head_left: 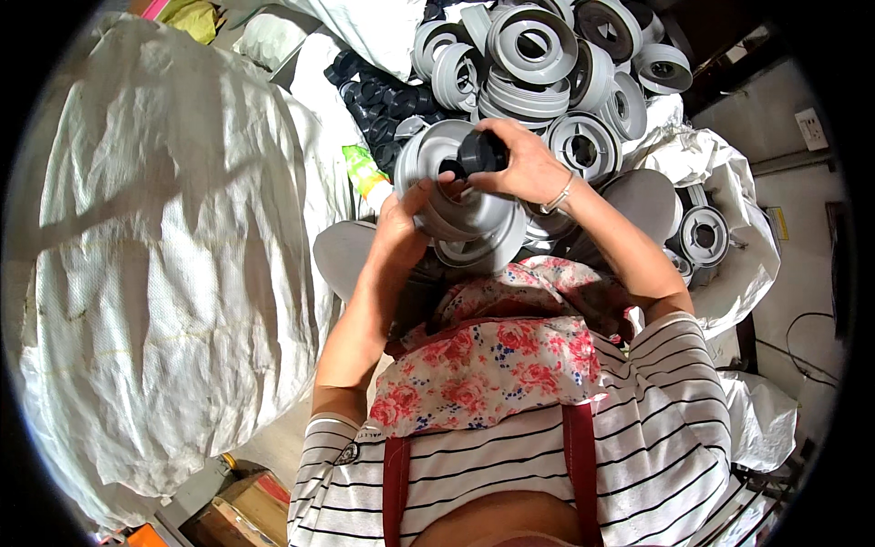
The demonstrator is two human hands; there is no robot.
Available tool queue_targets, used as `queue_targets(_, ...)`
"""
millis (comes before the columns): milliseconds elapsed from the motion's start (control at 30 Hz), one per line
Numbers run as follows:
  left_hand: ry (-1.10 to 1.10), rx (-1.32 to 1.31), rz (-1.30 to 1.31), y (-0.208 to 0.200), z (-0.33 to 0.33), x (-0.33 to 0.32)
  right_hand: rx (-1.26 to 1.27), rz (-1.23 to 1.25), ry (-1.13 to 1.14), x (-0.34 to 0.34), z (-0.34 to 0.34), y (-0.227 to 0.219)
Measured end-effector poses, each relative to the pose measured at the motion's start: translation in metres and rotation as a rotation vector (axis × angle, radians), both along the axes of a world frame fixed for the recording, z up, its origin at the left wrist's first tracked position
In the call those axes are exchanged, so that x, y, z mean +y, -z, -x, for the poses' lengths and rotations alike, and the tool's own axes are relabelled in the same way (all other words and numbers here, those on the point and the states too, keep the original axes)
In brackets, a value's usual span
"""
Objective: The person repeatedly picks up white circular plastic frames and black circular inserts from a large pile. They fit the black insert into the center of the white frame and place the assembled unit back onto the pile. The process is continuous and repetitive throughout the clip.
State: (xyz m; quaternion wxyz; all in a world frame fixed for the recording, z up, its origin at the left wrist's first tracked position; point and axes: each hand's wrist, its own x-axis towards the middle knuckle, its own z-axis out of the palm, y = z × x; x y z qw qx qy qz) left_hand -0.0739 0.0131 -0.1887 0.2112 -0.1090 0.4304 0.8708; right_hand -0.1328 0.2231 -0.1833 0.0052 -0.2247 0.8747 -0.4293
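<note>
My left hand (406,221) grips a round grey plastic housing (469,205) by its left rim, its fingers partly hidden behind the part. Over the housing's central hole, my right hand (529,167) has its fingers closed on a short black plastic ring (482,151). Whether the ring touches the housing I cannot tell. Directly under the held housing sits another grey ring-shaped part (497,251). Just beyond my hands lies a heap of grey round housings (531,46), and left of it a pile of small black rings (387,105).
A large white woven sack (173,264) fills the left side. To the right, an open white sack (752,264) holds more grey parts. A green and white packet (366,173) lies near my left wrist. Cardboard (241,515) stands at lower left, and a wall socket (810,129) is at far right.
</note>
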Motion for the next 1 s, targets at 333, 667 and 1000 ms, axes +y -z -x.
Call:
queue_targets(333, -0.003, 0.218, 0.194, 0.002, 0.013, -0.007, 0.354, -0.024, -0.169, -0.024, 0.000, 0.007)
queue_targets(667, 0.167, 0.037, 0.030, -0.007, 0.025, -0.029, 0.491, -0.123, -0.318, -0.027, -0.005, 0.013)
queue_targets(1000, 0.069, 0.290, 0.368, 0.001, 0.017, -0.008, -0.328, 0.253, 0.020, -0.035, -0.005, 0.011)
